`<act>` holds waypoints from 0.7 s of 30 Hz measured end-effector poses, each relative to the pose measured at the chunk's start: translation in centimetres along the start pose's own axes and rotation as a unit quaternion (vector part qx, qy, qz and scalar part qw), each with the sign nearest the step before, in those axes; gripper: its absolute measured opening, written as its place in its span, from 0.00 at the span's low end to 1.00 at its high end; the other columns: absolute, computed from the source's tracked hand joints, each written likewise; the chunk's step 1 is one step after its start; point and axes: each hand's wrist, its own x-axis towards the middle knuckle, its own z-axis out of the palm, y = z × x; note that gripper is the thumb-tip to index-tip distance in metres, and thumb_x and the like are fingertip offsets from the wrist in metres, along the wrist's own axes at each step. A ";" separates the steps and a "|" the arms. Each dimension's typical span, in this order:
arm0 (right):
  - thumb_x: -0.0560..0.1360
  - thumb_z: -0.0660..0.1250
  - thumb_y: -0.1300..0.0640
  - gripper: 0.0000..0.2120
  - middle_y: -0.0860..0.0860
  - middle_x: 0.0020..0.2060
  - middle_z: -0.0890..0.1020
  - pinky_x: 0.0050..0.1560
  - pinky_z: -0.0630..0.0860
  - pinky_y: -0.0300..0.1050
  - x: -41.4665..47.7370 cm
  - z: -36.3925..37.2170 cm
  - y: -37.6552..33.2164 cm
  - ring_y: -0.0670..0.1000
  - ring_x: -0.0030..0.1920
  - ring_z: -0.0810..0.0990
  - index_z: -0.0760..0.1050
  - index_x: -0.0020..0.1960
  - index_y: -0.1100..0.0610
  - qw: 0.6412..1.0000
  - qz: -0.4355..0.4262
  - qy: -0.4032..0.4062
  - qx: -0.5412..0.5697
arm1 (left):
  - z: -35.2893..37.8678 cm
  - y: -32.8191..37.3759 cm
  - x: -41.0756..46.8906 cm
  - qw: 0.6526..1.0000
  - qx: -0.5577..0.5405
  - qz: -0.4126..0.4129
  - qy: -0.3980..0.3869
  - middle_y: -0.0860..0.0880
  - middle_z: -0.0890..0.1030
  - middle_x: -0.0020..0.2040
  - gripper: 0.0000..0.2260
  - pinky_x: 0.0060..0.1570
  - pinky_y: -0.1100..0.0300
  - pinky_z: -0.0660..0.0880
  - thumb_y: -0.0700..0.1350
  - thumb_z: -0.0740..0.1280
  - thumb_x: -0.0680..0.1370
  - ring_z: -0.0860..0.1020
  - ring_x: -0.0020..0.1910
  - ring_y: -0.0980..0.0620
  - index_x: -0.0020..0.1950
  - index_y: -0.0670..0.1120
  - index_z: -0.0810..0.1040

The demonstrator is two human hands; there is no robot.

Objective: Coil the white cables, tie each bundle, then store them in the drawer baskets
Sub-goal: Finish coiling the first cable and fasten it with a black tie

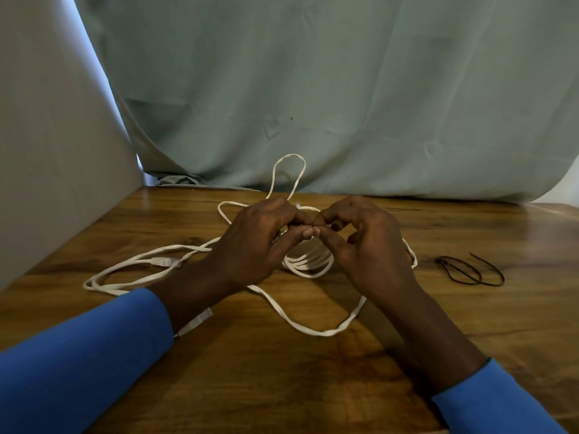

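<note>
Flat white cable [313, 261], part coiled, part sprawled in loose loops on glossy wood-grain counter [282, 371]. Fingers [300, 234] of left hand [250, 249] and right hand [372, 249] curled, pinching the coil's top. Thin black tie [470, 272] lying to the right. Creased grey-green curtain [313, 89] behind.

Loops of white cable [316, 333] cluttered the worktop [282, 386] centre; black tie [470, 272] lay apart, right; bare wood between allowed passage.

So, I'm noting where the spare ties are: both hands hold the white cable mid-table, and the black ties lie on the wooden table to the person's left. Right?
Not quite: the head view shows the black ties on the wooden table to the person's right, past the right hand, not to the left. The rest stands: the left hand and right hand hold the white cable mid-table.
</note>
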 end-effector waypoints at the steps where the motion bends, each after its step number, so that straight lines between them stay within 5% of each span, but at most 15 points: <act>1: 0.75 0.75 0.55 0.04 0.47 0.46 0.82 0.40 0.79 0.50 0.0 0.0 0.0 0.47 0.45 0.80 0.84 0.50 0.52 1.000 -0.022 0.002 -0.011 | 0.0 -0.1 0.0 1.000 -0.002 -0.001 0.001 0.52 0.81 0.46 0.12 0.43 0.60 0.74 0.52 0.67 0.82 0.78 0.45 0.58 0.57 0.45 0.84; 6: 0.76 0.69 0.52 0.06 0.46 0.44 0.82 0.40 0.79 0.55 -0.1 -0.1 0.1 0.48 0.43 0.80 0.83 0.50 0.52 0.999 -0.037 0.015 -0.015 | 0.0 0.2 0.2 0.999 -0.041 -0.005 0.003 0.58 0.79 0.44 0.12 0.41 0.64 0.70 0.55 0.71 0.78 0.76 0.42 0.62 0.55 0.49 0.86; 15: 0.76 0.68 0.59 0.04 0.50 0.43 0.80 0.43 0.76 0.49 0.2 0.2 -0.6 0.50 0.42 0.79 0.82 0.48 0.57 0.992 -0.083 0.095 -0.022 | 0.4 0.7 0.3 0.995 -0.084 -0.046 -0.018 0.55 0.81 0.38 0.09 0.38 0.51 0.76 0.55 0.73 0.75 0.80 0.38 0.54 0.47 0.51 0.86; 21: 0.76 0.70 0.62 0.04 0.46 0.39 0.82 0.44 0.79 0.50 0.4 0.8 -0.8 0.45 0.41 0.82 0.82 0.45 0.55 0.996 -0.012 0.070 0.056 | 1.0 0.2 0.1 0.988 -0.125 -0.074 -0.045 0.54 0.83 0.40 0.02 0.40 0.53 0.78 0.48 0.75 0.76 0.82 0.41 0.55 0.47 0.51 0.86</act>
